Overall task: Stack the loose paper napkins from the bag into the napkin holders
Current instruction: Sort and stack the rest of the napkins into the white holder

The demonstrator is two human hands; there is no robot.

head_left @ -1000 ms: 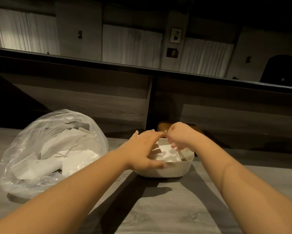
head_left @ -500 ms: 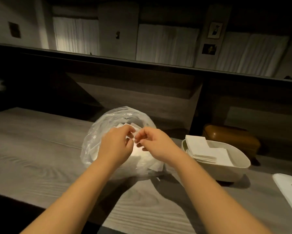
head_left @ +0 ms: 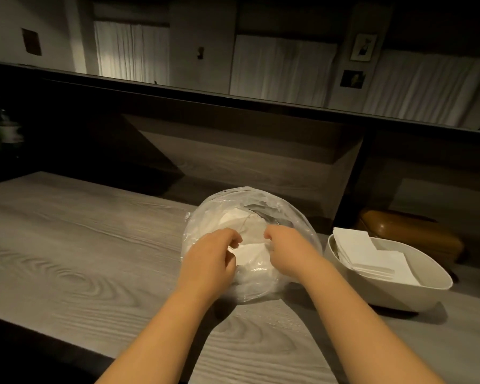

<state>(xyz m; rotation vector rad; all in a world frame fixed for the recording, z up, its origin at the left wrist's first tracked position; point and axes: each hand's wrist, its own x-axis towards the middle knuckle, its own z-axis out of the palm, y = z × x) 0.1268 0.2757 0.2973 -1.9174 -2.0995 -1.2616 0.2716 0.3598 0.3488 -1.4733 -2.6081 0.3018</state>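
— Reaching into the bag (head_left: 249, 214), are they?

— Yes. Both hands sit at its mouth, near the middle of the counter (head_left: 75, 245). The left hand (head_left: 209, 261) and the right hand (head_left: 287, 252) have fingers curled at a white napkin (head_left: 251, 252) between them; whether they pinch the paper or the plastic I cannot tell.

— Which hand is nearer?

— Neither, really; the napkin lies flat between the two, its long side running left to right, with more crumpled white sheets deeper in the clear, wrinkled bag.

— And where does it go?

— Probably rightward. The napkin holder (head_left: 399, 293), a pale oval tub, stands just beside the bag toward the counter's right end, on the right hand's side, with folded napkins stacked against its left wall.
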